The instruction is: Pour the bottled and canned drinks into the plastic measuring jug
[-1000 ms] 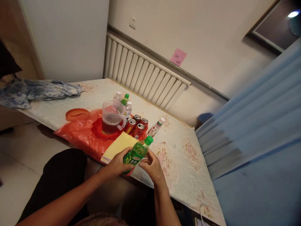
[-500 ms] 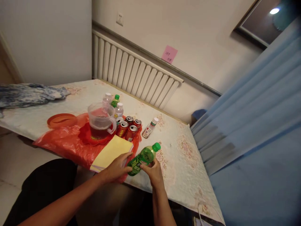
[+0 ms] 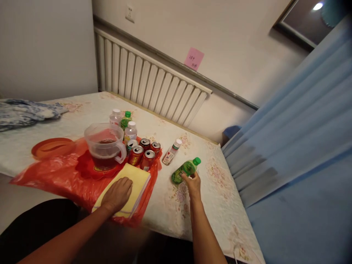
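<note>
My right hand (image 3: 194,185) grips a green drink bottle (image 3: 184,171) with a green cap, holding it tilted over the tablecloth to the right of the cans. On the left, my left hand (image 3: 117,194) lies palm down on a folded yellow cloth (image 3: 137,183), its fingers stretched over the top. The cloth rests on a red plastic bag (image 3: 63,183). Behind the cloth, a clear pitcher (image 3: 104,146) of dark liquid stands on a red dish (image 3: 84,167). Several opened drink cans (image 3: 147,160) stand beside the pitcher handle.
A clear bottle with a white cap (image 3: 172,152) leans or lies near the cans. More bottles (image 3: 130,132) stand behind the pitcher. An orange lid (image 3: 52,147) lies at the left, with a bunched patterned cloth (image 3: 30,112) farther back. A blue curtain (image 3: 286,146) hangs at the right.
My left hand has left the green bottle and moved left onto the yellow cloth. With the bottle, my right hand has shifted right and away from me. The view has turned slightly.
</note>
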Demonstrator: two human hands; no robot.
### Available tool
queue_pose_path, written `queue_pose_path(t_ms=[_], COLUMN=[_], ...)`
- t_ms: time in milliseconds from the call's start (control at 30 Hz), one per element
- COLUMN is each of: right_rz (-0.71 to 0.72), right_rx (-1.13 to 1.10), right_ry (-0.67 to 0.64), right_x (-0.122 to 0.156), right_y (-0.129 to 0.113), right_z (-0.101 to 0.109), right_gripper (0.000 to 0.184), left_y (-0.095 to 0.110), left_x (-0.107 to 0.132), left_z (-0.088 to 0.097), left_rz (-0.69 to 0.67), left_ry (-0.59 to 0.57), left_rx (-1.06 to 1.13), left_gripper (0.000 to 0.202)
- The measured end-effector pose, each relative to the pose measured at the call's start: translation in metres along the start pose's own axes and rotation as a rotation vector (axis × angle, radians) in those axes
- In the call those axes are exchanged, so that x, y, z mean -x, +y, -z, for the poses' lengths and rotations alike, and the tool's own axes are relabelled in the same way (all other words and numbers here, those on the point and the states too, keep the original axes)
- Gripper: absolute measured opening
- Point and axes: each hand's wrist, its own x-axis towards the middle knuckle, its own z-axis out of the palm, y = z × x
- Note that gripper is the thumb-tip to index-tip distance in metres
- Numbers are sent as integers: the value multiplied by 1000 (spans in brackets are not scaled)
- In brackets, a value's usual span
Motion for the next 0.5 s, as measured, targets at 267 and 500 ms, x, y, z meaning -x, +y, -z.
queue_pose_path(t_ms=[267,500], right_rz=[11,29], right_rx=[46,65], right_ry=[41,66], right_x=[-46,-69], right_y=[18,36], right_z=[-30,-54], right_gripper=[46,48], left_y=[-1,-1], left_x=[-1,0], left_z=[-3,-5], left_rz=[-12,-34], left_ry=[-20,1], left_rx=[-30,-66], left_gripper=[25,23])
